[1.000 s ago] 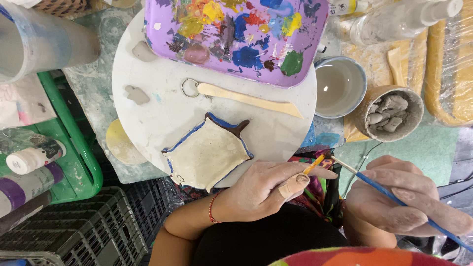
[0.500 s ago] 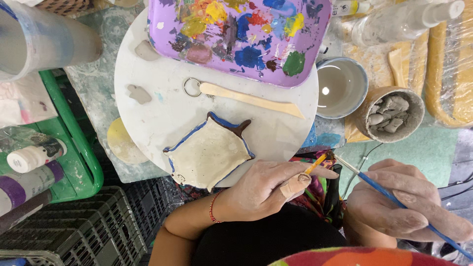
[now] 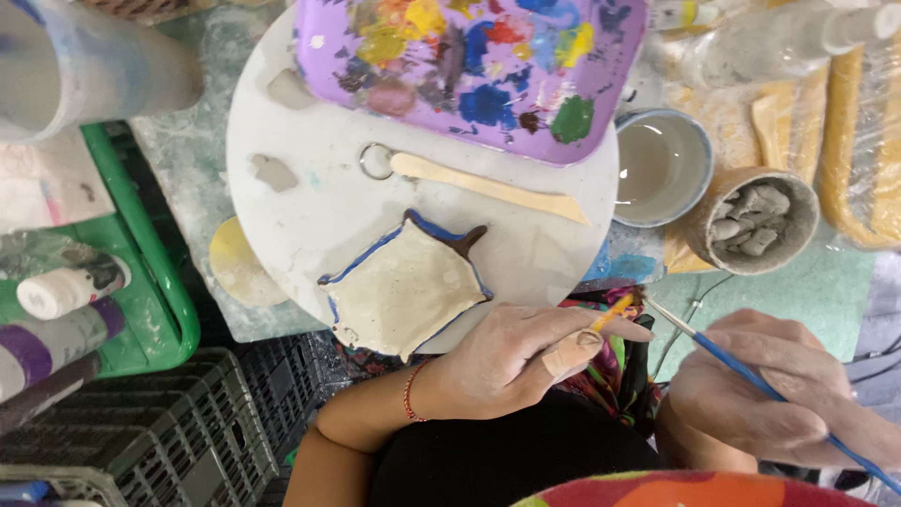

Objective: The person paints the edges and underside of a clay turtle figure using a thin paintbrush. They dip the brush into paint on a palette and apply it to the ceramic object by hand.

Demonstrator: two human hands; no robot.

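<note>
A cluttered, paint-smeared worktop (image 3: pixel 188 188) carries a round white board (image 3: pixel 328 211). Nearest, the right hand (image 3: pixel 765 394) is closed around a thin blue-handled paintbrush (image 3: pixel 751 376), off the board's near right edge. The left hand (image 3: pixel 511 361), fingers curled loosely with a bandaged finger, rests at the board's near edge, touching a square unfired clay dish with blue-painted rim (image 3: pixel 404 286). A nudge could smear the rim paint, if wet. Beyond lie a wooden modelling tool (image 3: pixel 488 186) and a purple paint-covered tray (image 3: pixel 469 66); a small water bowl (image 3: pixel 662 167) stands right.
</note>
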